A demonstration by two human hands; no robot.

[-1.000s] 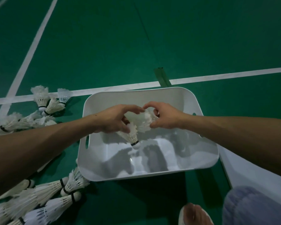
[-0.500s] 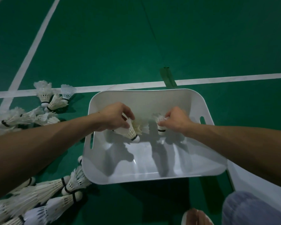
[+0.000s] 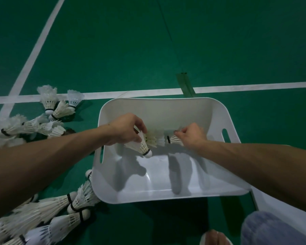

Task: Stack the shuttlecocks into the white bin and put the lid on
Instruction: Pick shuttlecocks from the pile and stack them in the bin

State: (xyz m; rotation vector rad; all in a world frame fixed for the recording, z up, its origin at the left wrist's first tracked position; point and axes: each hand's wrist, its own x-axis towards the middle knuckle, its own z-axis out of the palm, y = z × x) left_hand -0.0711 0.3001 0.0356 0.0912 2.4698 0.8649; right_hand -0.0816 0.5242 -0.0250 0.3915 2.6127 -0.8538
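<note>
over the bin (image 3: 157, 110), right hand (image 3: 191, 137) turned its shuttlecock (image 3: 174, 139) sideways.

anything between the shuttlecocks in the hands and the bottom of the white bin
Nothing visible. The left hand grips a shuttlecock cork-down and the right hand pinches a second shuttlecock, both over the open white bin. Its floor beneath them is bare apart from shadows.

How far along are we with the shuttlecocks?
Done: nothing lies in the white bin yet. In hand: left hand and right hand each hold shuttlecocks above it. Left: the loose piles on the court, then the probable lid beside the bin.
</note>
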